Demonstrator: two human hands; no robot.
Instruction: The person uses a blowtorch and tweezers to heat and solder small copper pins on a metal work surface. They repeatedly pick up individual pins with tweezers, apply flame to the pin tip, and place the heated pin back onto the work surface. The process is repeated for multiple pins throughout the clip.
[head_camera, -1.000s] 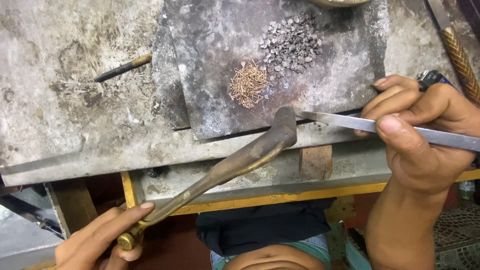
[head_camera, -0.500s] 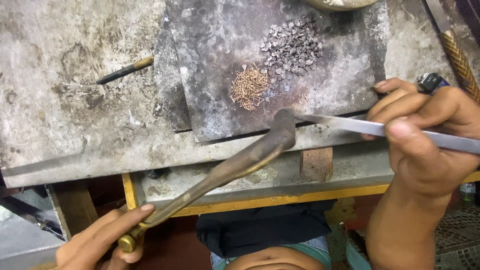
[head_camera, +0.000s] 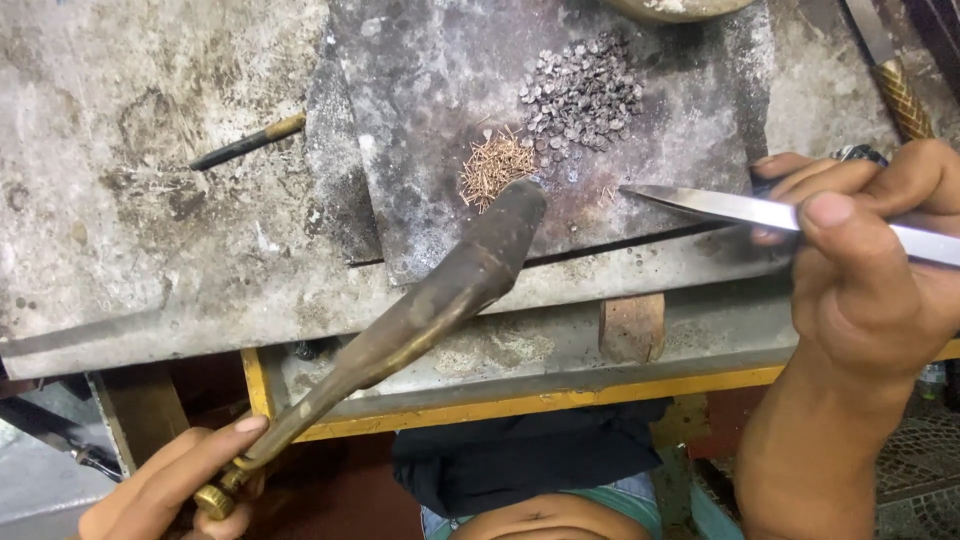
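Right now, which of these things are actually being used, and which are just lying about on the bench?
In use: left hand holding the brass torch; right hand holding the steel tweezers; copper-coloured bits and grey pieces on the dark slab.

Lying about: pencil-like stick, patterned handle.

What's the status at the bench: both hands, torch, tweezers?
Left hand holds brass torch. Right hand pinches steel tweezers. Both tips near copper bits on slab. Nothing between.
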